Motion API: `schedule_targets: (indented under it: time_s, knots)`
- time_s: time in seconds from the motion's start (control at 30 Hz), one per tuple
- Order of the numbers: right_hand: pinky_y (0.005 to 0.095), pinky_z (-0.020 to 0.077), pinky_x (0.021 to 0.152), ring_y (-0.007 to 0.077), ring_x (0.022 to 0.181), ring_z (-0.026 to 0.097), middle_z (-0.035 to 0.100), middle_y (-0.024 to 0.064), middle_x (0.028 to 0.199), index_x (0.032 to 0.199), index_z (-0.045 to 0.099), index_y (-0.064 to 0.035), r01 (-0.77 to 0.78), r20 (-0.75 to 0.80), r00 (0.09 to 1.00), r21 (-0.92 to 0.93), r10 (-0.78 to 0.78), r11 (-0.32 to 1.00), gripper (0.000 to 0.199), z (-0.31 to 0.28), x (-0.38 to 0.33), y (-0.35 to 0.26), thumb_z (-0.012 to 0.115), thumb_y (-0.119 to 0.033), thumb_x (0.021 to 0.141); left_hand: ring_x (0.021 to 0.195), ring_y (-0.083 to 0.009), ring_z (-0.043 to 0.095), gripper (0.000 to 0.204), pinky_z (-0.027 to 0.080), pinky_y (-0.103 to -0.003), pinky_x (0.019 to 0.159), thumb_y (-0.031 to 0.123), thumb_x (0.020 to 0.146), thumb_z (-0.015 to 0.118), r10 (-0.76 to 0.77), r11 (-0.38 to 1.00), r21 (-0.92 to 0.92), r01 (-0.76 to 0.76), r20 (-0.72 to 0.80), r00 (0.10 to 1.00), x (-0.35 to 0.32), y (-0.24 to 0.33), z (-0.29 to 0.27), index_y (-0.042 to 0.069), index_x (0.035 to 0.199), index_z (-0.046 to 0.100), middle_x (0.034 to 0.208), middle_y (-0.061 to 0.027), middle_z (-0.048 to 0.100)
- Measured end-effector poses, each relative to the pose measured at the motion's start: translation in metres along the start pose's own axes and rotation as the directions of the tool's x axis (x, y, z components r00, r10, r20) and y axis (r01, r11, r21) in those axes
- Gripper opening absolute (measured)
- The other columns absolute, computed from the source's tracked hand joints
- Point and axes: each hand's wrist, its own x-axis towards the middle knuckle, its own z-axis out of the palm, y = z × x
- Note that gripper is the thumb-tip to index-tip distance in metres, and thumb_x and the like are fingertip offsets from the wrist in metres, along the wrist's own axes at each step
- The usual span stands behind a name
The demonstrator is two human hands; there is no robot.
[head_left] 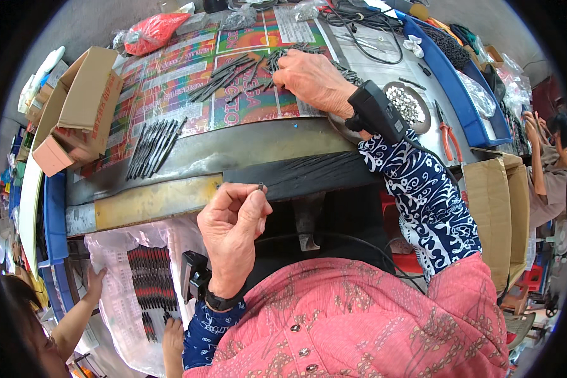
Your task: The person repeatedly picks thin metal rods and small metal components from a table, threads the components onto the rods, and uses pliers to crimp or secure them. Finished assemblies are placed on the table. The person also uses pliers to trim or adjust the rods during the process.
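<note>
My left hand (233, 220) is raised in front of the table edge, thumb and forefinger pinched on a small dark metallic piece (261, 186). My right hand (312, 79) reaches across the table to a pile of thin dark rods (302, 47). Its fingers are curled downward together; whatever is in them is hidden. Left of it, more dark rods (227, 77) lie loosely fanned on a colourful printed sheet (170, 82). Nearer the front left, a row of black pen-like sticks (155, 148) lies side by side. Beside my right wrist sits a round dish of small silvery pieces (404, 104).
Red-handled pliers (448, 135) lie right of the dish, near a long blue tray (485, 116). Cardboard boxes stand left (85, 107) and right (494, 214). At lower left, another person's hands (173, 337) touch a plastic-lined container (107, 271) of black-and-red sticks.
</note>
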Motion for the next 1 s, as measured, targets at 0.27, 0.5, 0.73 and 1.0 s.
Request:
schedule_targets:
  time_s: [0.27,0.5,0.73,1.0]
  knots:
    - [0.0410,0.0484,0.068,0.0319,0.079,0.060,0.058,0.0117,0.081,0.082,0.058,-0.0022,-0.060,-0.033,0.997,0.128,0.064,0.990,0.005,-0.010,-0.004,-0.006,0.059,-0.006,0.078,0.050,-0.0030,0.043,0.012,0.032,-0.017,0.045,0.008,0.090,0.063,0.024,0.999,-0.040,-0.023,0.028,0.999,0.002,-0.005,-0.003,0.002,0.082,0.058,0.063,-0.0012,0.057]
    - [0.0313,0.0464,0.062,0.0232,0.065,0.055,0.059,0.0131,0.076,0.093,0.059,0.0031,-0.158,-0.062,0.974,0.499,0.217,0.852,0.014,-0.053,-0.035,-0.036,0.061,-0.004,0.082,0.052,-0.0035,0.045,0.012,0.032,-0.016,0.045,0.011,0.090,0.065,0.041,0.999,-0.036,-0.038,0.066,0.997,-0.006,-0.004,0.000,0.001,0.089,0.060,0.066,-0.0018,0.058]
    - [0.0341,0.0508,0.068,0.0265,0.074,0.063,0.065,0.0144,0.084,0.098,0.065,0.0029,-0.218,-0.134,0.917,0.617,0.375,0.756,0.018,-0.072,-0.061,-0.064,0.060,-0.005,0.082,0.053,-0.0041,0.047,0.012,0.033,-0.016,0.045,0.011,0.090,0.065,0.007,0.996,-0.089,-0.001,0.077,0.997,-0.015,-0.002,0.010,0.000,0.093,0.061,0.071,-0.0041,0.061]
    - [0.0185,0.0484,0.066,0.0042,0.074,0.058,0.064,-0.0001,0.088,0.098,0.066,0.0012,-0.251,0.048,0.854,0.910,0.518,0.331,0.014,-0.092,-0.084,-0.103,0.064,0.000,0.085,0.049,-0.0036,0.043,0.013,0.031,-0.017,0.043,0.011,0.090,0.065,0.024,0.993,-0.121,-0.014,0.081,0.996,-0.020,-0.003,0.014,0.000,0.088,0.060,0.064,-0.0028,0.057]
